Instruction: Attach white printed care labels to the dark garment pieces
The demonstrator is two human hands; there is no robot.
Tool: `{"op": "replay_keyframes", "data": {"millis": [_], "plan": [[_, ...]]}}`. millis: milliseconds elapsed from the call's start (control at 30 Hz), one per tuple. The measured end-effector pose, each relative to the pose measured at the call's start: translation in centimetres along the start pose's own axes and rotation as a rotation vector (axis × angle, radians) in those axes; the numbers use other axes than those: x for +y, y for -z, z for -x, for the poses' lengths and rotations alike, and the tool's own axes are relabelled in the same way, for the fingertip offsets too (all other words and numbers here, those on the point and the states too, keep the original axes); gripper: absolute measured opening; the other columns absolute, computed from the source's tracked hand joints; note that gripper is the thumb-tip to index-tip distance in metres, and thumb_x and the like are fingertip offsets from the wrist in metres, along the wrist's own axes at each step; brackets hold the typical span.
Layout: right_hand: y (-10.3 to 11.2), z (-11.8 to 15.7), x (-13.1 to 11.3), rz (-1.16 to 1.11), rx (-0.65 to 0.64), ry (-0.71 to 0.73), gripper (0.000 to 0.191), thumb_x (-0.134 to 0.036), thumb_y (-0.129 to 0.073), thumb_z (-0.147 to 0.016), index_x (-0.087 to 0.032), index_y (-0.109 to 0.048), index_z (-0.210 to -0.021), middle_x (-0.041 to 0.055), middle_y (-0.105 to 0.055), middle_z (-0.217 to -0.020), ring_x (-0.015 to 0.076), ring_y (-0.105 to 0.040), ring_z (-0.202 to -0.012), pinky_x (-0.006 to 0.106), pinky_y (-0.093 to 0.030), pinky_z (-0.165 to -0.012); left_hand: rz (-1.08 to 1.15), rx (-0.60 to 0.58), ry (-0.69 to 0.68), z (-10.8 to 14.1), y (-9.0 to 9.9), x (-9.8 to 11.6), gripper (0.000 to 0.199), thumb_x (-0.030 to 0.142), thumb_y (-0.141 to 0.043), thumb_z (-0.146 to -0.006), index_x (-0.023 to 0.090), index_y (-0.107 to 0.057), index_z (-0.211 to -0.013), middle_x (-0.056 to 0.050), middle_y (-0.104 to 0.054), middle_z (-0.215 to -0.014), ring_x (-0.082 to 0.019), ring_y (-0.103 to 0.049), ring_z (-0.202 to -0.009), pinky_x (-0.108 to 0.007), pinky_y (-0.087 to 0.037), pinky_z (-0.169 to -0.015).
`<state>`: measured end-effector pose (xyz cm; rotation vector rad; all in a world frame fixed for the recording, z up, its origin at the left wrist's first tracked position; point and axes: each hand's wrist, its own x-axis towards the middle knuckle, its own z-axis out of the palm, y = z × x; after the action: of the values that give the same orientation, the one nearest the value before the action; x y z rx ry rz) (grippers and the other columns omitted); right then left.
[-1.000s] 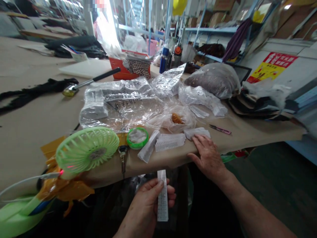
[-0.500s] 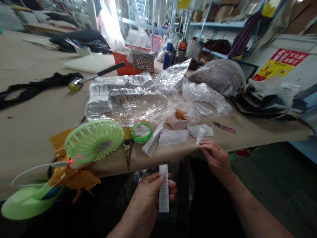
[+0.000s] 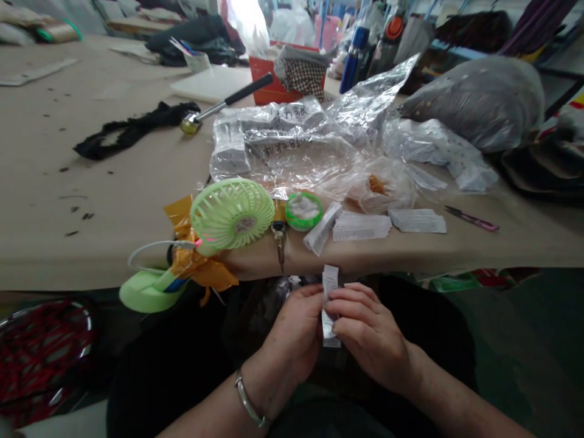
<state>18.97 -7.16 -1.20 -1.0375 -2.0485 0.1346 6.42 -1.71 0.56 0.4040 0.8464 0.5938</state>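
Below the table's front edge, my left hand (image 3: 294, 334) is closed on narrow white printed labels (image 3: 331, 278) held upright. My right hand (image 3: 371, 334) comes in from the right, its fingers closed on a label laid over the front of those in the left hand. The two labels overlap, and the fingers hide part of them. On the table just beyond lie a fanned pile of printed labels (image 3: 360, 227), a second pile (image 3: 417, 221) to its right, and a folded white strip (image 3: 323, 230) to its left.
A green fan (image 3: 232, 213) is taped at the table edge, beside a soldering-iron-like tool (image 3: 280, 237) and a green round dish (image 3: 303, 212) of white filling. Thread snips (image 3: 472, 218) lie right. Behind are clear plastic bags (image 3: 292, 152) and a long-handled hammer-like tool (image 3: 228, 103).
My right hand has moved from the label pile down and left to my left hand, bringing a label with it. The view has shifted, so the table appears farther right and higher.
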Motion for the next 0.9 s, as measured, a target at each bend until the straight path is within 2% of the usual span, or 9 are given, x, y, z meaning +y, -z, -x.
{"op": "replay_keyframes", "data": {"millis": [100,267,600,767,900], "plan": [[-0.4,0.2,0.1,0.032,-0.043,0.004,0.014,-0.007,-0.049,-0.088,-0.017,-0.060,-0.087,0.0066,-0.070,-0.100,0.0197,-0.059,-0.110,0.043,-0.042,-0.101,0.024,0.042,-0.027,0.0,0.5,0.1,0.005,0.011,-0.069,-0.061,0.010,-0.070,-0.066,-0.004,-0.066,-0.058,-0.010,-0.056,-0.052,-0.019,-0.039,-0.051],[-0.4,0.5,-0.2,0.077,-0.079,-0.011,0.015,-0.009,-0.049,-0.088,-0.018,-0.061,-0.088,0.0043,-0.071,-0.100,0.0194,-0.059,-0.111,0.043,-0.041,-0.103,0.076,0.035,-0.072,0.0,0.8,0.3,0.004,0.009,-0.068,-0.061,0.011,-0.069,-0.064,-0.003,-0.066,-0.059,-0.011,-0.058,-0.054,-0.020,-0.041,-0.052],[-0.3,0.2,-0.7,0.159,-0.112,-0.046,0.017,-0.009,-0.047,-0.089,-0.017,-0.062,-0.088,0.0048,-0.071,-0.098,0.0202,-0.060,-0.108,0.042,-0.042,-0.101,0.143,0.054,-0.072,0.1,0.8,0.1,0.002,0.010,-0.070,-0.061,0.011,-0.068,-0.062,-0.002,-0.067,-0.061,-0.010,-0.059,-0.055,-0.019,-0.043,-0.053],[-0.7,0.3,-0.8,0.199,-0.121,-0.063,0.019,-0.010,-0.046,-0.090,-0.019,-0.063,-0.087,0.0039,-0.072,-0.094,0.0203,-0.061,-0.106,0.042,-0.043,-0.100,0.178,0.048,-0.053,0.1,1.0,-0.2,0.015,0.025,-0.074,-0.067,0.011,-0.068,-0.066,-0.002,-0.066,-0.063,-0.010,-0.057,-0.055,-0.019,-0.043,-0.052],[-0.4,0.1,-1.0,0.166,-0.134,-0.059,0.018,-0.010,-0.048,-0.089,-0.019,-0.062,-0.095,0.0039,-0.072,-0.096,0.0203,-0.061,-0.106,0.042,-0.043,-0.099,0.155,0.062,-0.064,0.1,1.1,-0.2,0.011,0.017,-0.076,-0.063,0.010,-0.067,-0.065,-0.002,-0.066,-0.061,-0.009,-0.058,-0.055,-0.017,-0.044,-0.054]]}}
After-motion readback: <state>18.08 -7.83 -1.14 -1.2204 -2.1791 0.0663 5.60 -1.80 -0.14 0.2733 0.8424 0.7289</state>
